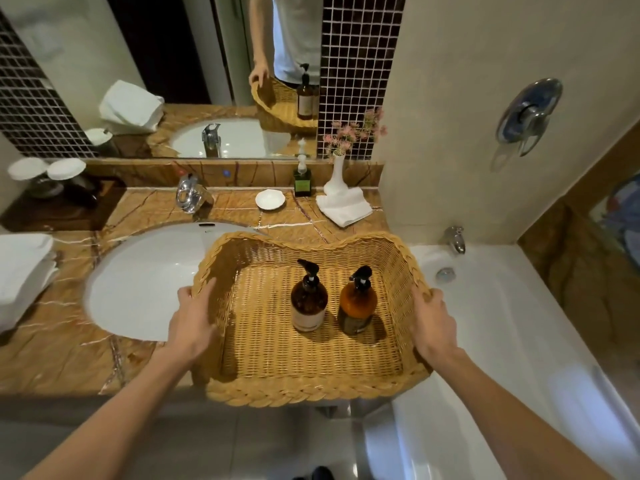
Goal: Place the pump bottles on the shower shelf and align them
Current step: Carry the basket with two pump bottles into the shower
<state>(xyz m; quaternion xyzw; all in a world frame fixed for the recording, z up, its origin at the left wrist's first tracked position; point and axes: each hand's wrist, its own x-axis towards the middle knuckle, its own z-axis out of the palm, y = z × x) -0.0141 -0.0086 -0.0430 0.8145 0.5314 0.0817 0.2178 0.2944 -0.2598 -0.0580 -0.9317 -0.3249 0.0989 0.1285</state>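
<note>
Clearly early: both hands, left (194, 320) and right (433, 323), grip the wicker basket (311, 393) at lower centre; two pump bottles (309, 299) stand inside; no shower shelf visible; placing and aligning remain.

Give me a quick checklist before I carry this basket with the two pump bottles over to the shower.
1. Grip of left hand on the basket rim: ok, fingers curled over the side.
2. Grip of right hand on the opposite rim: ok.
3. The dark bottle upright in the basket: ok.
4. The amber bottle upright and apart from the dark one: ok.
5. The shower shelf in sight: not ok, not in view.
6. Basket resting on the counter or held free: cannot tell.
</note>
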